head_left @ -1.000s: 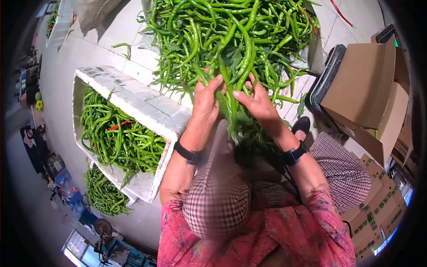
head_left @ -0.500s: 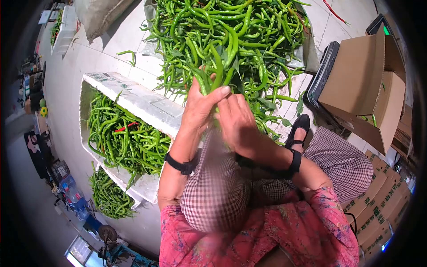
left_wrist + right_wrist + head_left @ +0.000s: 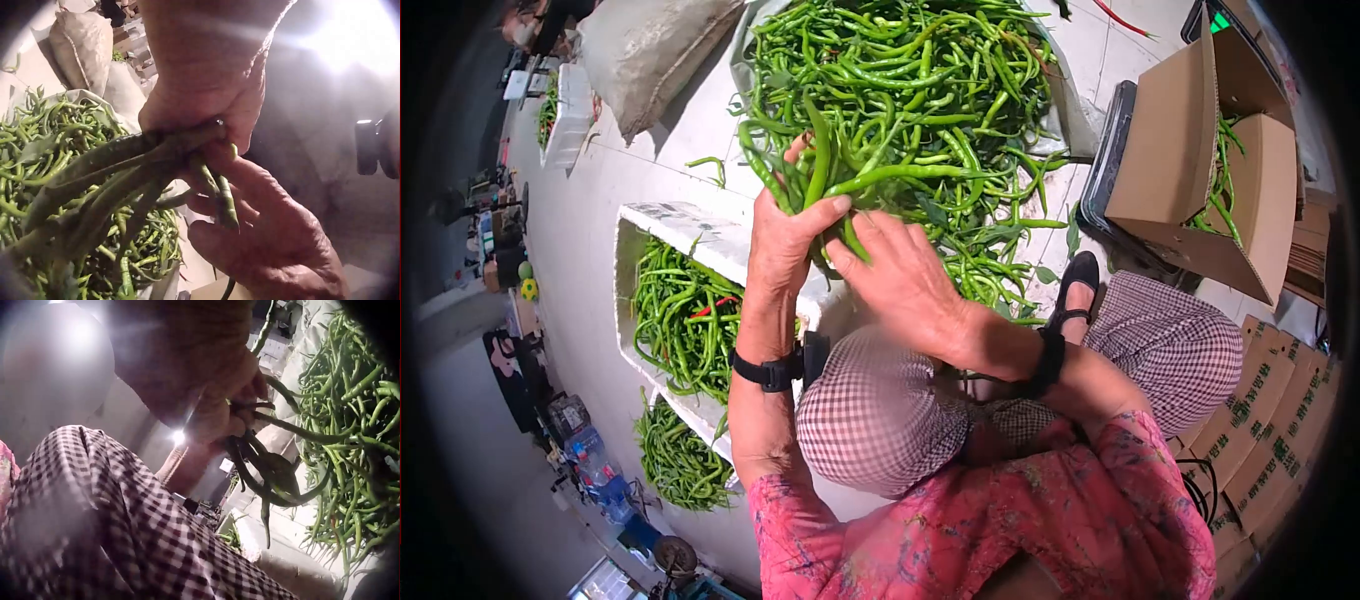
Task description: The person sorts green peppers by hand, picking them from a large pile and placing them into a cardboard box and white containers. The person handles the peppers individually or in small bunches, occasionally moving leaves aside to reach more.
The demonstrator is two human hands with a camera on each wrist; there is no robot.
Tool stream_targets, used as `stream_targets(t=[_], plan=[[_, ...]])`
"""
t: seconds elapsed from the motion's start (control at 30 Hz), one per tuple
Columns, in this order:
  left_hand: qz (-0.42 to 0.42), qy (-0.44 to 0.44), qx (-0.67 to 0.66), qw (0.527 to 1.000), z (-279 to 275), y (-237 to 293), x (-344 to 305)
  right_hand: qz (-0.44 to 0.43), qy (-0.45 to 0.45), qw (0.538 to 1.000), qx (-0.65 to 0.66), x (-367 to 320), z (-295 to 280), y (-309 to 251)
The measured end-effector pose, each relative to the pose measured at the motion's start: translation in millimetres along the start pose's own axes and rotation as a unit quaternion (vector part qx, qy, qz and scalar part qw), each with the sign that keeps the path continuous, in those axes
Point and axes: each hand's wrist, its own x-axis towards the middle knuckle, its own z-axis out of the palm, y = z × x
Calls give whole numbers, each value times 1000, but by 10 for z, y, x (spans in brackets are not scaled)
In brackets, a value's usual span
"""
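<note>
My left hand [image 3: 785, 240] grips a bunch of long green chili peppers [image 3: 820, 160] in the head view, its thumb lying across them. Close against that thumb, my right hand [image 3: 910, 285] has its fingers at the lower ends of the bunch. The left wrist view shows the peppers [image 3: 100, 178] fanning out of the left hand, and a short pepper end [image 3: 226, 206] at the right hand's fingers. In the right wrist view, curved peppers [image 3: 275, 475] hang by the right hand's curled fingers. Beyond both hands lies a big pepper heap [image 3: 900, 80] on sheeting.
A white foam box [image 3: 635, 330] of peppers lies tilted at the left, with another pepper pile [image 3: 685, 460] below it. At the right stands an open cardboard box [image 3: 1165, 180] with some peppers inside. A stuffed sack [image 3: 655, 60] leans at the back left.
Both hands have moved left with the peppers, away from the middle of the heap. The right hand came across to the left thumb. More peppers show in the cardboard box as the view shifted.
</note>
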Motion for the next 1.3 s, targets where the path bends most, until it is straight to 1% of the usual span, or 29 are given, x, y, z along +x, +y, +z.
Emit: stream_targets(t=[0.07, 0.13, 0.2, 0.23, 0.27, 0.33, 0.37, 0.4, 0.47, 0.53, 0.57, 0.6, 0.67, 0.7, 0.73, 0.77, 0.8, 0.83, 0.87, 0.93, 0.97, 1.0, 1.03, 1.07, 1.1, 1.17, 1.2, 1.23, 1.3], plan=[[16, -1, 21, 1000, 1, 76, 25, -9, 22, 1000, 12, 35, -133, 12], [35, -9, -2, 999, 93, 162, 10, -7, 15, 1000, 16, 8, -206, 25], [54, -26, -26, 998, 140, 250, -67, -13, 35, 993, 113, -52, -341, -10], [47, -26, -38, 998, 145, 293, -110, -6, 47, 981, 186, -83, -437, -26], [42, -24, -49, 998, 124, 342, -146, -8, 50, 981, 188, -119, -527, -28], [31, -30, -54, 998, 63, 459, -191, 31, 99, 929, 355, -201, -676, 0], [43, -27, -47, 998, 72, 543, -218, 83, 137, 915, 371, -236, -715, 24], [54, -25, -40, 997, 95, 640, -257, 114, 165, 915, 350, -237, -748, 95], [67, -34, -24, 997, 140, 805, -317, 229, 177, 907, 306, -153, -798, 215], [67, -52, -22, 996, 225, 964, -392, 274, 140, 848, 432, -115, -793, 363], [70, -42, -41, 996, 319, 1035, -456, 253, 130, 879, 383, -101, -863, 377], [74, -41, -40, 996, 380, 1089, -507, 237, 126, 899, 346, -87, -984, 333], [76, -59, -95, 991, 455, 1158, -612, 234, 123, 891, 368, -88, -1101, 331], [70, -75, -108, 989, 467, 1161, -642, 250, 115, 894, 354, -93, -1141, 335], [72, -76, -109, 989, 491, 1143, -663, 249, 115, 894, 353, -79, -1178, 346], [53, -66, -149, 985, 523, 1099, -685, 122, 132, 945, 274, -65, -1212, 361], [32, -56, -189, 980, 549, 1038, -708, -7, 145, 971, 189, -69, -1246, 353], [42, -91, -217, 971, 564, 957, -705, 31, 84, 963, 252, -113, -1264, 246], [23, -88, -266, 960, 592, 861, -717, 35, 82, 963, 253, -183, -1195, 256], [8, -107, -321, 941, 623, 680, -719, 21, -3, 942, 334, -332, -1022, 359], [8, -116, -362, 925, 665, 612, -743, 71, -53, 935, 343, -340, -1157, 353], [6, -116, -366, 923, 699, 535, -751, 120, -104, 923, 351, -344, -1287, 347], [17, -127, -421, 898, 721, 453, -753, 151, -93, 888, 423, -439, -1258, 420], [28, -138, -474, 869, 725, 370, -754, 127, -105, 905, 391, -507, -1278, 503], [23, -136, -478, 867, 715, 278, -752, 164, -136, 878, 428, -578, -1312, 563], [17, -108, -452, 885, 738, 136, -766, 229, -208, 822, 478, -646, -1457, 600], [15, -95, -444, 891, 770, 89, -773, 266, -175, 783, 535, -754, -1393, 646], [10, -97, -449, 888, 783, 49, -779, 268, -174, 776, 543, -773, -1436, 653], [10, -70, -405, 911, 759, 10, -783, 275, -154, 761, 567, -773, -1518, 656]])
